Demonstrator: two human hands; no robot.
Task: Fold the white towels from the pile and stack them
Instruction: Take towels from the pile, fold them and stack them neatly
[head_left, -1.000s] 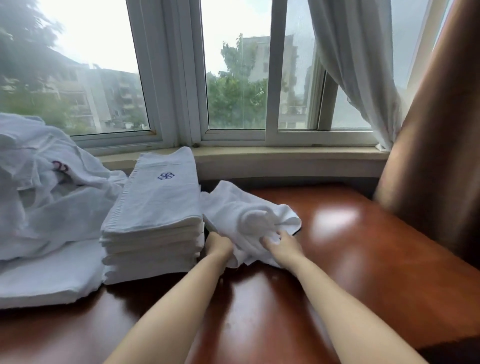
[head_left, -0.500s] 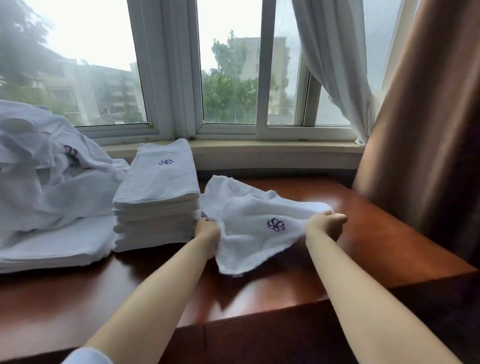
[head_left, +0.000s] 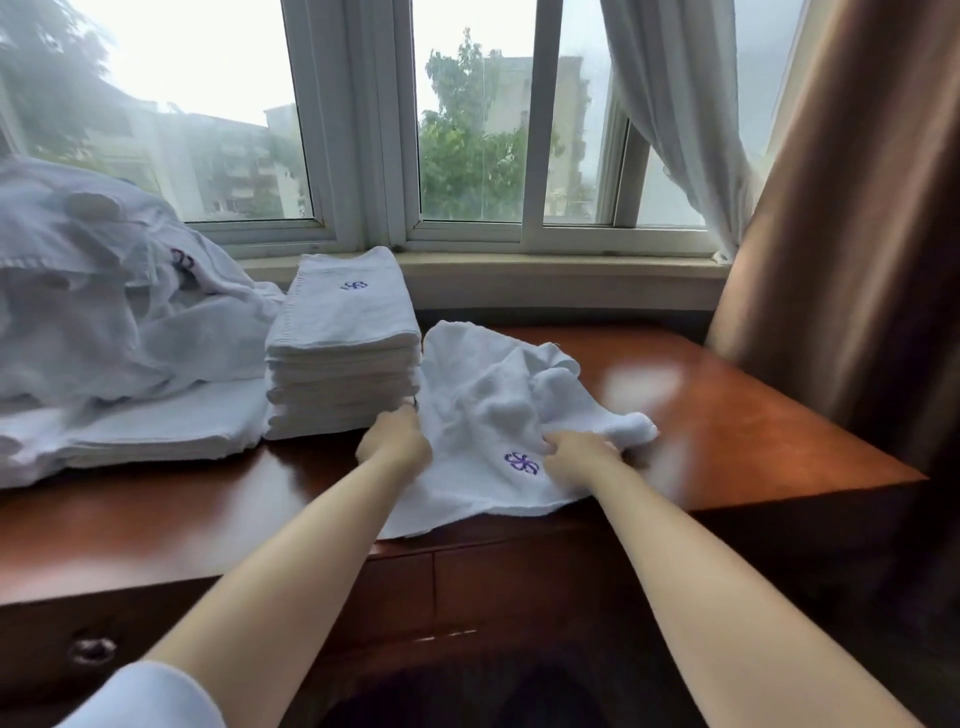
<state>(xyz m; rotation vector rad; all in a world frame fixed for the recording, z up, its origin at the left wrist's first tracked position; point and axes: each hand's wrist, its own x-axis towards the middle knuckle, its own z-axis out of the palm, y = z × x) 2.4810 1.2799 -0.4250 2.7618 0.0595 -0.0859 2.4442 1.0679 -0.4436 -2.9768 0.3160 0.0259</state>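
Note:
A crumpled white towel (head_left: 488, 415) with a purple emblem lies on the wooden desk (head_left: 727, 415), right of a neat stack of folded white towels (head_left: 343, 353). My left hand (head_left: 397, 441) grips the towel's left edge beside the stack's base. My right hand (head_left: 582, 452) grips the towel's right part just right of the emblem, where a bunched corner sticks out. The unfolded pile of white towels (head_left: 104, 322) heaps up at the far left.
Flat white towels (head_left: 156, 431) lie under the pile at the left. A window sill (head_left: 545, 270) runs behind the desk. A brown curtain (head_left: 857, 234) hangs at the right and a sheer white one (head_left: 675, 104) by the window. Desk drawers (head_left: 467, 587) face me below.
My right hand had pulled the towel's corner out to the right; now it has come back left, near the emblem, and the towel is bunched again. My left hand stays at the left edge.

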